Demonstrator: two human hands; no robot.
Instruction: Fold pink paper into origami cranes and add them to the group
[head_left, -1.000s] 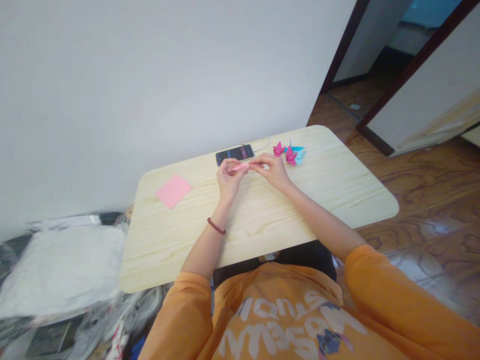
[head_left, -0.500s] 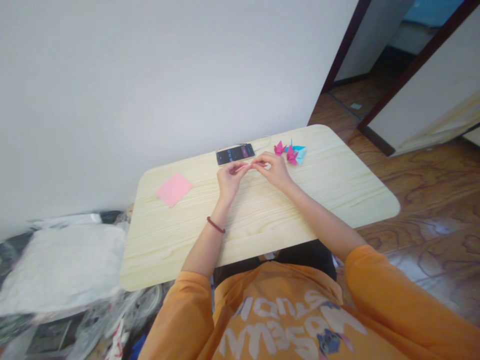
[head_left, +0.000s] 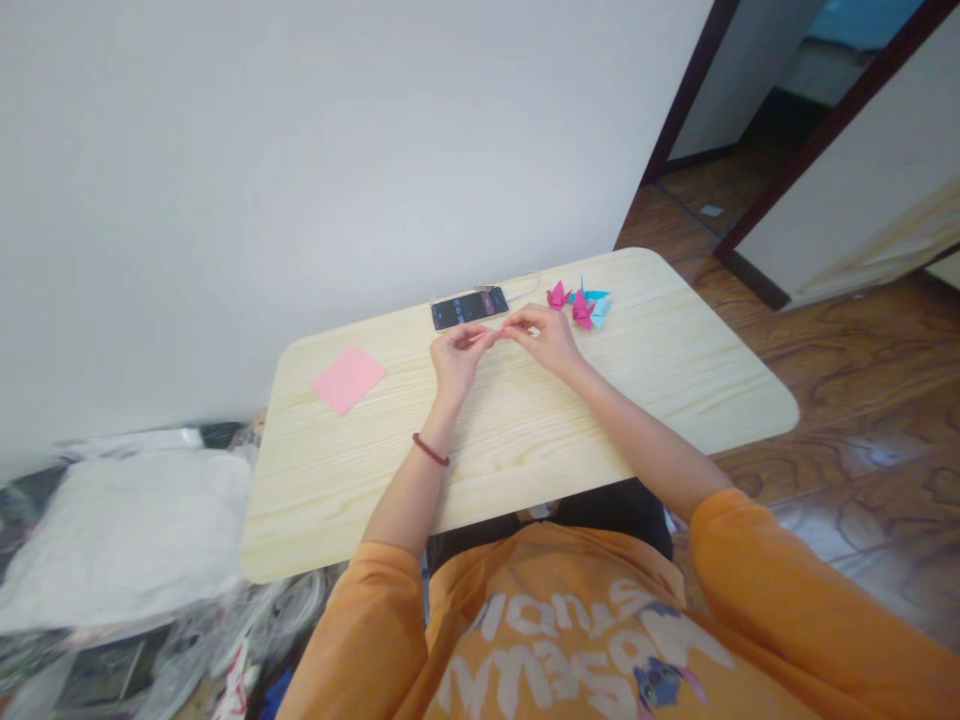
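Note:
My left hand [head_left: 457, 358] and my right hand [head_left: 544, 338] meet above the middle of the light wooden table [head_left: 675, 350]. Their fingertips pinch a narrow piece of folded pink paper [head_left: 496, 333], most of it hidden by my fingers. Just beyond my hands lies a black smartphone [head_left: 469, 308] with a thin white cable. Close to my right hand stand two magenta origami cranes [head_left: 582, 310] and a light blue origami crane [head_left: 599, 311]. A square pink paper sheet [head_left: 349, 380] lies flat to the left of my left hand.
A beaded red bracelet [head_left: 430, 451] circles my left wrist. A white wall [head_left: 300, 180] runs along the table's far edge. White bags and clutter [head_left: 124, 540] fill the floor at left, and a glossy wooden floor [head_left: 847, 400] extends right.
My fingers now cover more of the folded pink paper, and less of it shows between my hands. The cranes, phone and pink sheet stay in place.

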